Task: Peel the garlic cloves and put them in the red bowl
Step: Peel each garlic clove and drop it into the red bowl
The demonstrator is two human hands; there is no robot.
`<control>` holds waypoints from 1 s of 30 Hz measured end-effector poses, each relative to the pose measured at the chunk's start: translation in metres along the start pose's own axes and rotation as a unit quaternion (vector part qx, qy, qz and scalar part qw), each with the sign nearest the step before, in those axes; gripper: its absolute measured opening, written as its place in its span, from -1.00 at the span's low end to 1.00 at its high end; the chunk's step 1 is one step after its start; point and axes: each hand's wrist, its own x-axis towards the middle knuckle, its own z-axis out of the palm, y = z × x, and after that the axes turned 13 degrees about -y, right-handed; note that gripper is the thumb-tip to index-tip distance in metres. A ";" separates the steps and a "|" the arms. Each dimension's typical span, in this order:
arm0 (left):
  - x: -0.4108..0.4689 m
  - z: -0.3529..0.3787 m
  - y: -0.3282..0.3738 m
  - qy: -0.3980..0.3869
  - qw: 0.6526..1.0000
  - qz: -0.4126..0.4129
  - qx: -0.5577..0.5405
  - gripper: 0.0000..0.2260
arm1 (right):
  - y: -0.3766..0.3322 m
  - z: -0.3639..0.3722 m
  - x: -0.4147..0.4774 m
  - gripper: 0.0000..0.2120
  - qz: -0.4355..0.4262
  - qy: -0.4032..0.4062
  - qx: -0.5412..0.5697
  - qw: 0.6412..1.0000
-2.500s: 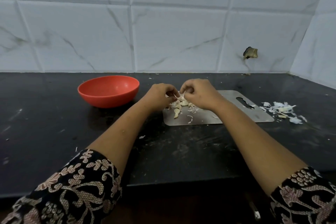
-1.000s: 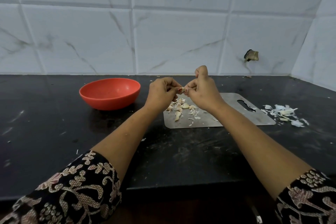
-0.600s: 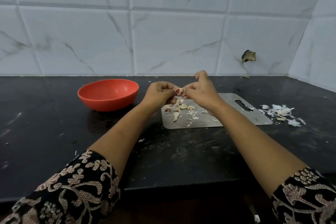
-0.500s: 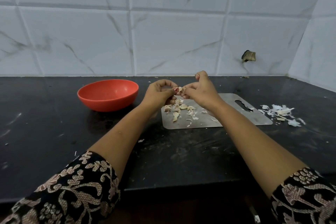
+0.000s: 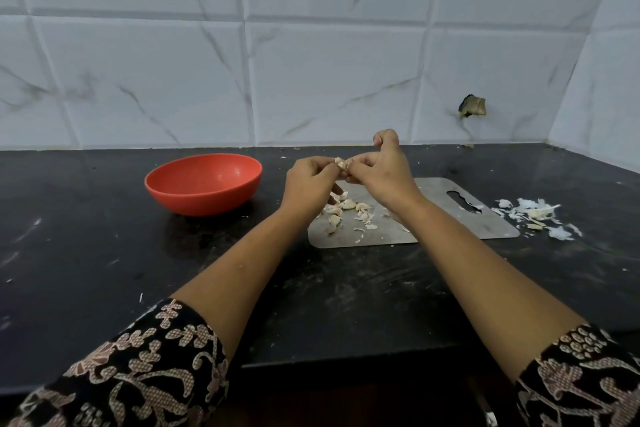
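Nearest, the dark tabletop (image 5: pixel 104 253) bears a metal cutting board (image 5: pixel 450 229) with loose garlic cloves (image 5: pixel 346 206) and skin scraps on it. A peel pile (image 5: pixel 533 213) lies off the board's 3 o'clock edge. Above the board, the left hand (image 5: pixel 310 184) and right hand (image 5: pixel 381 173) both pinch a single clove (image 5: pixel 341 163) at the fingertips. The red bowl (image 5: pixel 204 180) sits at their 9 o'clock, with no clove showing inside. As the skin tears, the small clove could slip free and fall among the unpeeled ones.

Bare counter (image 5: pixel 104 253) lies open between me and the red bowl (image 5: pixel 203 184). The cutting board (image 5: pixel 433 218) and peel scraps (image 5: pixel 530 215) crowd my right.
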 end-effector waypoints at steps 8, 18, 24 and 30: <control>0.008 -0.006 -0.008 -0.001 0.999 -0.017 -0.044 -0.80 | -0.006 0.000 -0.004 -0.74 -0.006 -0.050 -0.023 0.998; 0.008 -0.011 -0.010 0.019 0.999 -0.004 0.031 -0.85 | -0.006 -0.004 -0.005 -0.88 -0.018 -0.055 -0.187 0.981; 0.006 -0.007 -0.009 -0.010 0.999 0.003 0.052 -0.85 | -0.004 -0.006 -0.003 -0.92 -0.040 -0.024 -0.186 0.981; 0.003 -0.005 -0.005 0.012 0.997 0.016 0.072 -0.91 | -0.002 -0.004 -0.003 -0.94 -0.040 -0.004 -0.159 0.986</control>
